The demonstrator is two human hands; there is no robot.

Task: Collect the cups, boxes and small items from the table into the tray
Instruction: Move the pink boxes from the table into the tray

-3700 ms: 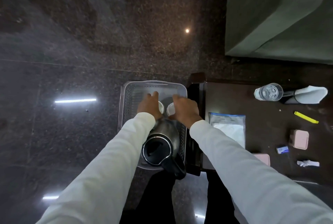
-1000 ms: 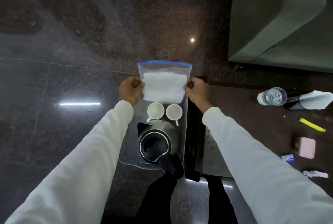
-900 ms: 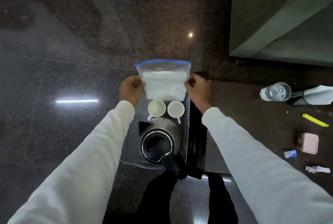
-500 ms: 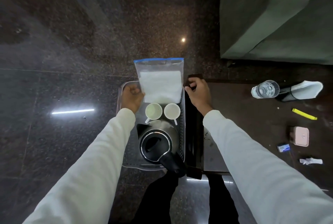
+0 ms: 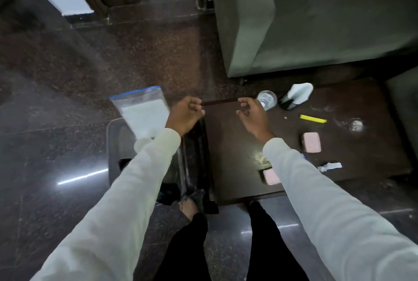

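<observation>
Both hands have let go of the clear blue-topped zip bag of white powder (image 5: 144, 115), now propped in the grey plastic tray (image 5: 113, 145) left of the dark wooden table (image 5: 233, 167). Near the table's front edge a pink box (image 5: 270, 177) lies just under the right sleeve. Farther in, the left hand (image 5: 184, 114) is curled shut and empty; the right hand (image 5: 252, 114), loosely open, is nearer the clear glass (image 5: 267, 99) just to its right.

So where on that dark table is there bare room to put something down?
The widest bare patch of the table lies between its left edge and the right hand. A smaller one sits between the yellow strip and the pink box. It is crowded along the back by the glass, and at the front right around the second pink box.
</observation>
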